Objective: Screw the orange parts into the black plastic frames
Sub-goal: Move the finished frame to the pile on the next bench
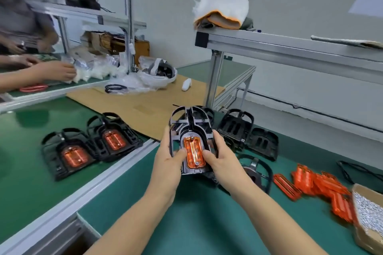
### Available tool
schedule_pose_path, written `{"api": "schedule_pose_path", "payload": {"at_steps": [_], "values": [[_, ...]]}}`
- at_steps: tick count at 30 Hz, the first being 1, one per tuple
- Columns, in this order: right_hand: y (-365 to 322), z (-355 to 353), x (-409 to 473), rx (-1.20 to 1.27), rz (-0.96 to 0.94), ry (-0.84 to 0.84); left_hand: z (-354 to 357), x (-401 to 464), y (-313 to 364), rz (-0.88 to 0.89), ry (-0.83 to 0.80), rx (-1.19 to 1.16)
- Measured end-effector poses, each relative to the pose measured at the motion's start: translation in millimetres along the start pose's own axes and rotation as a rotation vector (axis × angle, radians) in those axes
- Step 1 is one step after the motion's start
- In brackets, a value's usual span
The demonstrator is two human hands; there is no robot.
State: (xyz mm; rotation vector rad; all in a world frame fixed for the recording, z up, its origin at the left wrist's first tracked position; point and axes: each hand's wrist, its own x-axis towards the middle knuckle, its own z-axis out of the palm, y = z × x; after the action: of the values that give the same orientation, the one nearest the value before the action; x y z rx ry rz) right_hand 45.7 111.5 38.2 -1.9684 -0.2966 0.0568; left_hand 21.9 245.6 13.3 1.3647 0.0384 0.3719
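Note:
I hold one black plastic frame (190, 122) upright above the green bench, with an orange part (194, 152) seated in its middle. My left hand (167, 163) grips the frame's left side, thumb on the orange part. My right hand (222, 157) grips the right side, thumb also on the orange part. Two more frames with orange parts in them lie to the left, the nearer frame (68, 151) and the farther frame (114, 134). Empty black frames (246, 130) lie behind my right hand. Loose orange parts (315, 184) are piled at the right.
A cardboard box of small screws (369, 215) sits at the right edge. A cardboard sheet (141, 105) lies behind the frames. An aluminium shelf (290, 47) with a cloth stands at the right. Another person's hands (62, 70) work at the left bench among plastic bags.

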Motion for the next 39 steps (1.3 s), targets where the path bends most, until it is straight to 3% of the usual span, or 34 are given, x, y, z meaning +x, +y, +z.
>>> {"api": "schedule_pose_path", "payload": {"at_steps": [12, 20, 25, 39], "values": [[-34.9, 101.0, 57.2, -0.064, -0.066, -0.157, -87.9, 43.1, 18.4, -0.016, 0.291, 0.06], [-63.5, 181.9, 64.1, -0.185, -0.173, -0.286, -162.3, 40.7, 20.7, 0.014, 0.534, 0.418], [-68.4, 226.3, 66.2, -0.395, -0.273, -0.297, -198.4, 31.8, 16.5, -0.007, 0.639, 0.558], [-51.9, 263.5, 67.2, -0.768, -0.439, -0.287, -221.4, 28.7, -0.6, -0.115, 0.69, 0.706]]}}
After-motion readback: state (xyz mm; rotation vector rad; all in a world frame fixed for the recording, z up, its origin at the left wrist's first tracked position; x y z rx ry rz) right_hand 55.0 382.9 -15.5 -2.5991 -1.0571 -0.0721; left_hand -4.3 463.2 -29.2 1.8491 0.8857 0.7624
